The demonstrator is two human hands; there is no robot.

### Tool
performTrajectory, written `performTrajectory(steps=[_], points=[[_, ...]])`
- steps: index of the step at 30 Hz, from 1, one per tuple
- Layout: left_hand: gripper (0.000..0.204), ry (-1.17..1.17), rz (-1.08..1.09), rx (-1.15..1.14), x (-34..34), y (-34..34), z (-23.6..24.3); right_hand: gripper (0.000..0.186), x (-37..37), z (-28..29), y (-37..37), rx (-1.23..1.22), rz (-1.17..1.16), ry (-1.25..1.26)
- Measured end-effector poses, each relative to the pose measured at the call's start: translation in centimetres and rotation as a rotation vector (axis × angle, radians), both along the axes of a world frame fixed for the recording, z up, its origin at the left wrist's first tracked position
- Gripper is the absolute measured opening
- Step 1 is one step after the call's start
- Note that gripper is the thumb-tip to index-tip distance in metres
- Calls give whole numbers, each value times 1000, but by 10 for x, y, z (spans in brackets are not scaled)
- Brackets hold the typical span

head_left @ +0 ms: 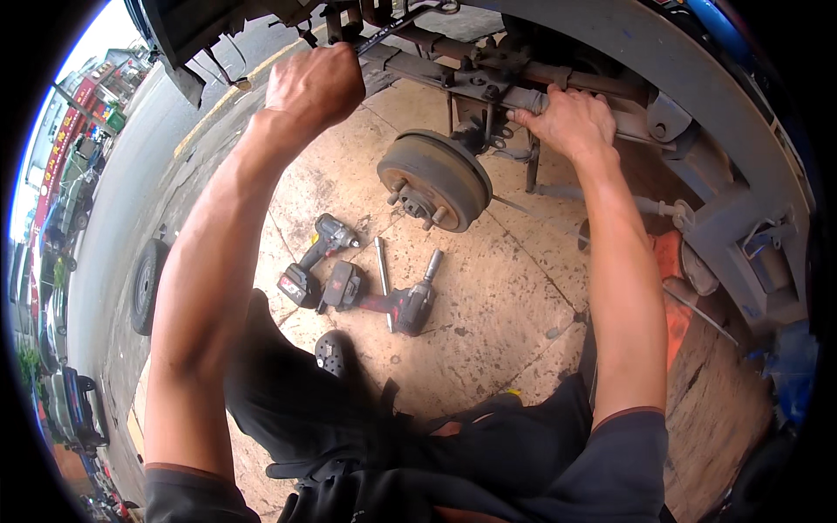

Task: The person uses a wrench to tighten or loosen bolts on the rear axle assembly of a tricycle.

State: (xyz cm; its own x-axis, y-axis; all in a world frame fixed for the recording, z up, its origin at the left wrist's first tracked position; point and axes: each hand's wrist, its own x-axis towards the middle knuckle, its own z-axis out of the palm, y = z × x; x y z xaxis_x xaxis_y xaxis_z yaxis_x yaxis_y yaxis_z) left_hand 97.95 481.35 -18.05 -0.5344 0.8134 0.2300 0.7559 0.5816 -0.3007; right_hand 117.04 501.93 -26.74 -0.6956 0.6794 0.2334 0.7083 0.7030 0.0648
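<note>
My left hand (316, 83) is closed in a fist around a long metal wrench (392, 30). The wrench points up and to the right, its ring end near the top edge beside the vehicle's underside. My right hand (571, 122) grips the dusty leaf spring (410, 66), thumb along its near side and fingers bent over the top. Below the spring, between my arms, hangs a rusty brake drum (436, 183) with bare wheel studs. Where the wrench meets a fastener, if it does, I cannot make out.
On the stained tiles lie a cordless driver (331, 237), a cordless impact wrench (410, 307) with a long socket, and a metal rod (382, 277). A grey wheel arch (645, 52) curves over the right side. A tyre (149, 286) stands left by the road. Orange cloth (671, 279) lies right.
</note>
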Motion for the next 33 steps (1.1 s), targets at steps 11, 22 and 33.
performTrajectory(steps=[11, 22, 33], points=[[20, 23, -387, -82, -116, 22, -49, 80, -3, 0, -3, 21, -39, 16], [33, 166, -601, -171, -170, 72, -44, 78, -8, -6, -2, 133, -20, 37], [30, 342, -799, 46, -206, 118, -62, 75, -14, 1, -7, 118, -51, 24]])
